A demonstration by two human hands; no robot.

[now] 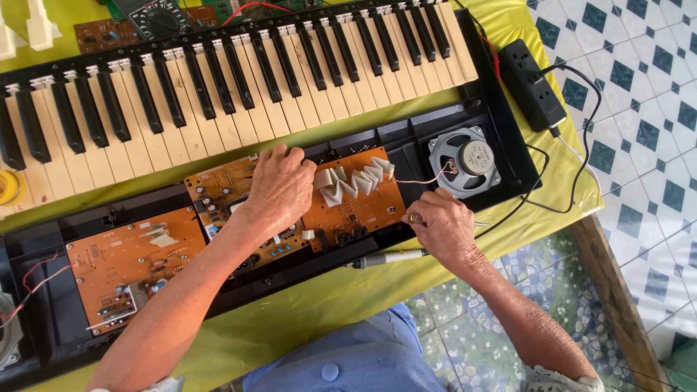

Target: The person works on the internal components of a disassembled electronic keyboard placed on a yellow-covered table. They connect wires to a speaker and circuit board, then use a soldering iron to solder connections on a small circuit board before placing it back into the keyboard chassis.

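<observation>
An opened electronic keyboard lies on a yellow-green cloth, its black case (406, 138) holding orange circuit boards. My left hand (279, 185) rests on the middle circuit board (356, 207), fingers curled beside a folded white ribbon cable (356, 181). My right hand (439, 225) is closed on a thin tool at the case's front edge, close to a thin wire (421, 180) that runs to the round grey speaker (465, 160). A soldering iron (385, 258) lies on the cloth just below my right hand.
The row of black and white keys (239, 80) sits detached behind the case. A second orange board (131, 261) lies at the left. A black power strip (534, 83) with cables sits at the right table edge. A multimeter (156, 18) and small boards lie at the back.
</observation>
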